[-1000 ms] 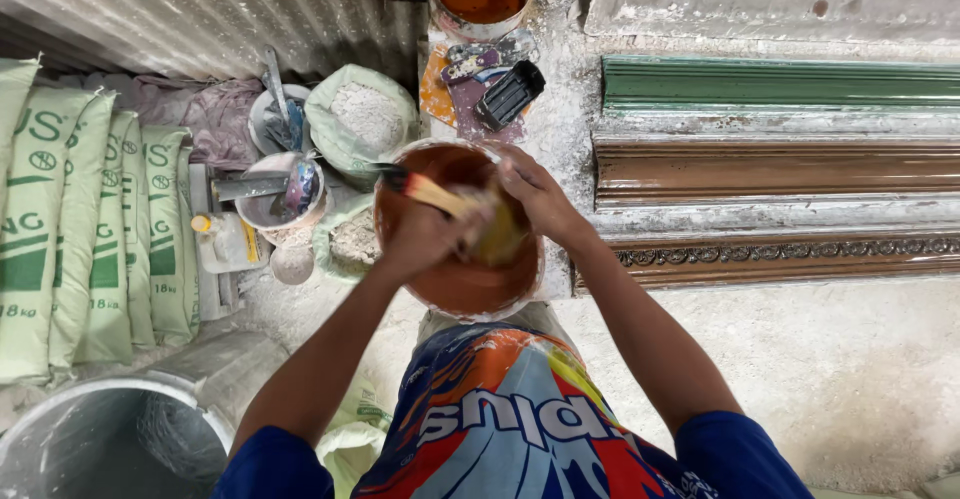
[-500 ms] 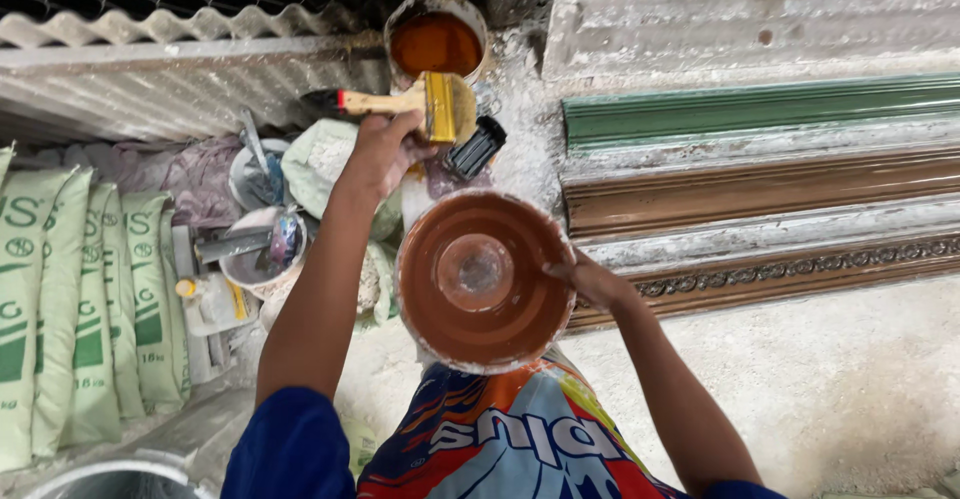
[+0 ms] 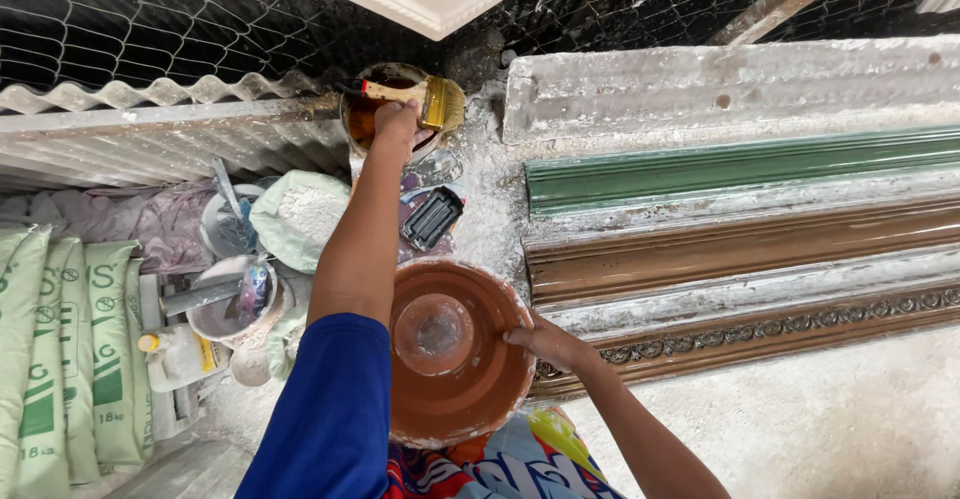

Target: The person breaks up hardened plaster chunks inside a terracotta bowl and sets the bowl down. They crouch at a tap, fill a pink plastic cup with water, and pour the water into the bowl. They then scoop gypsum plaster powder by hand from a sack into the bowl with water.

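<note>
Left hand (image 3: 398, 119): stretched forward to the round paint tin of brown-orange paint (image 3: 372, 119) at the far edge of the worktop; half a second ago still short of it, a second ago down at the bowl.
Left grip: clenched on the wooden handle of the wide flat paintbrush with pale bristles and brass ferrule (image 3: 425, 102); bristles now over the tin's right rim, no longer above the bowl.
Right hand (image 3: 545, 344): resting on the right rim of the round brown-painted bowl-shaped casting (image 3: 450, 354), same side as half a second ago.
Right grip: fingers curled over the rim, steadying the casting rather than lifting it, as far as can be judged.
Casting: mouth up, close to the body, just left of the mouldings; inside fully brown, small flat circle at the bottom uncovered now that the brush is gone.
Change read: brush carried from casting to tin; likely a reload of paint, so the coating looks unfinished rather than done.
Mouldings: long green strip (image 3: 740, 164), plain brown strip (image 3: 740, 244) and ornate carved brown strip (image 3: 800, 324) lying side by side to the right, unmoved.
Nearby: black rectangular plastic part (image 3: 432, 217) between tin and casting; white tubs with tools (image 3: 235, 294) and stacked green-and-white sacks (image 3: 70, 359) to the left.
Backdrop: wire mesh (image 3: 150, 29) and corrugated sheet (image 3: 160, 129) behind the tin.
</note>
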`<state>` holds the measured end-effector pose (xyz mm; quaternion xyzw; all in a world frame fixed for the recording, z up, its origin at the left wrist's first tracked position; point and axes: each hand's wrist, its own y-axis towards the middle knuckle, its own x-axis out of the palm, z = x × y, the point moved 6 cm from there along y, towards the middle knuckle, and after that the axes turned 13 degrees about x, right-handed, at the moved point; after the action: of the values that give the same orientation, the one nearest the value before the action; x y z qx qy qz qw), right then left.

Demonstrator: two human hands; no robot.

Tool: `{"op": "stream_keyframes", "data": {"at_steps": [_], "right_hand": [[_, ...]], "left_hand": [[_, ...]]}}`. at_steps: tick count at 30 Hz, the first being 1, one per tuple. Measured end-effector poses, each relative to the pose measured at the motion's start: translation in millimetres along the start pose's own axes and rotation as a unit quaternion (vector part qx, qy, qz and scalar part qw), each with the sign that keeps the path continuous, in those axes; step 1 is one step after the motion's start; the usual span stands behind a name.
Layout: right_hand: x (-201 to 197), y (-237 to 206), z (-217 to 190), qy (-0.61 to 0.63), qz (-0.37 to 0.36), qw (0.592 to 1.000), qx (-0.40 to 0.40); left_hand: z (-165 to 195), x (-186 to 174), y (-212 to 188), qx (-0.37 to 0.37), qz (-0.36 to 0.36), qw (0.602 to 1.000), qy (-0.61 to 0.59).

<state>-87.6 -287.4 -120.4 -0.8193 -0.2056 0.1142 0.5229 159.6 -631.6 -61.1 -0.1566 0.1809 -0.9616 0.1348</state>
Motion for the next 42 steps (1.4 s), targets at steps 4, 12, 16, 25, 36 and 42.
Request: {"op": "stream_keyframes", "data": {"at_steps": [4, 12, 16, 25, 36, 42], "right_hand": [[-10.8, 1.0, -4.2, -0.033, -0.022, 0.999, -0.008], [29.6, -29.5, 48.8, 0.065, -0.088, 0.994, 0.001], [55.7, -45.5, 88.0, 0.09, -0.082, 0.992, -0.021], [93.7, -102.7, 196.2, 0.202, -0.027, 0.977, -0.056], [-36.4, -248.8, 472.7, 0.402, 0.104, 0.897, -0.149], [-183.8, -323.0, 764.1, 0.488, 0.233, 0.824, -0.17]], "left_hand": [[8.5, -3.6, -8.8, 0.03, 0.04, 0.996, 0.075], [-7.1, -138.2, -212.5, 0.238, -0.081, 0.958, 0.138], [-55.5, -259.7, -351.5, 0.214, 0.003, 0.947, 0.24], [-122.2, -257.2, -491.9, 0.216, -0.026, 0.956, 0.197], [-149.2, 53.4, -657.9, 0.202, -0.322, 0.893, 0.24], [-311.4, 323.5, -809.9, 0.312, -0.462, 0.776, 0.296]]}}
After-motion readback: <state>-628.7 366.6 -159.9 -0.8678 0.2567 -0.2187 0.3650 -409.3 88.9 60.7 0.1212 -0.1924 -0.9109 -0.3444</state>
